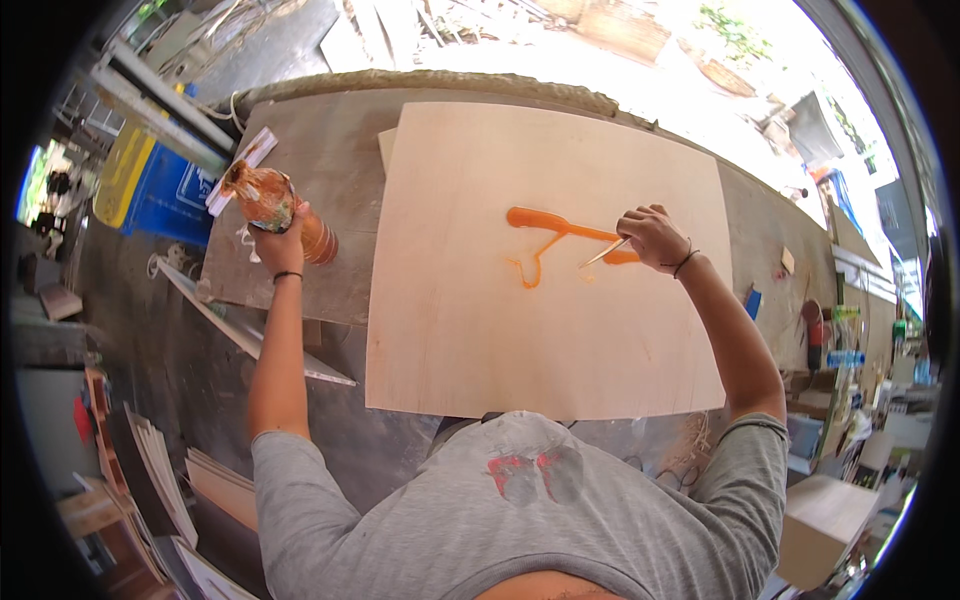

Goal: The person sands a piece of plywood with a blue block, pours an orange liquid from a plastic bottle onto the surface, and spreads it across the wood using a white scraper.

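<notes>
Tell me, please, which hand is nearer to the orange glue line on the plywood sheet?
Right. The right hand holds a thin spreader stick at the orange glue line, right at its end. The left hand is far off, beyond the sheet's left edge, gripping a glue-stained bottle.

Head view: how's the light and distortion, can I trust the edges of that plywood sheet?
Head view: the far background is blown out white; the plywood sheet is evenly lit, its straight edges bowed by the fisheye; the orange glue line and right hand are sharp; the left hand on the smeared bottle is clear; corners are black.
</notes>
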The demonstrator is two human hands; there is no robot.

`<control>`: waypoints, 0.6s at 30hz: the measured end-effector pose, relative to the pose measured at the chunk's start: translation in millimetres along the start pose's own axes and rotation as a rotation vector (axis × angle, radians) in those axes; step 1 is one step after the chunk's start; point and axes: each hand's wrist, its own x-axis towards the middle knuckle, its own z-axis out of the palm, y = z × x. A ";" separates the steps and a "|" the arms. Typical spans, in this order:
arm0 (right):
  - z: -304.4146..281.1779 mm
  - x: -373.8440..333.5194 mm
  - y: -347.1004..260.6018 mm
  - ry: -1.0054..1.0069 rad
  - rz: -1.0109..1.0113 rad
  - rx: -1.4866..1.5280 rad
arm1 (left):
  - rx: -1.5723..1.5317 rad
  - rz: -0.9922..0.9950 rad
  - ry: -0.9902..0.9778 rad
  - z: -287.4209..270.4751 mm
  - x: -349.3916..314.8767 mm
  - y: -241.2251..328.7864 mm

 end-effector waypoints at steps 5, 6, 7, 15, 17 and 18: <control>23.3 57.4 16.6 -0.141 -0.130 -0.011 | -0.197 -0.017 0.074 9.6 -13.6 -15.7; 26.4 67.2 19.5 -0.144 -0.139 -0.010 | -0.237 0.005 0.070 9.5 -14.6 -16.6; 28.2 74.2 22.2 -0.145 -0.172 -0.007 | -0.239 -0.021 0.019 9.2 -19.0 -17.3; 39.4 133.9 24.5 -0.232 -0.498 -0.089 | -0.200 -0.314 -0.040 30.5 -103.4 -38.9; 42.9 159.7 9.3 -0.257 -0.557 -0.084 | -0.106 -0.329 -0.142 43.6 -164.4 -37.2; 44.2 176.0 0.7 -0.267 -0.590 -0.083 | -0.017 -0.258 -0.226 53.4 -191.8 -42.5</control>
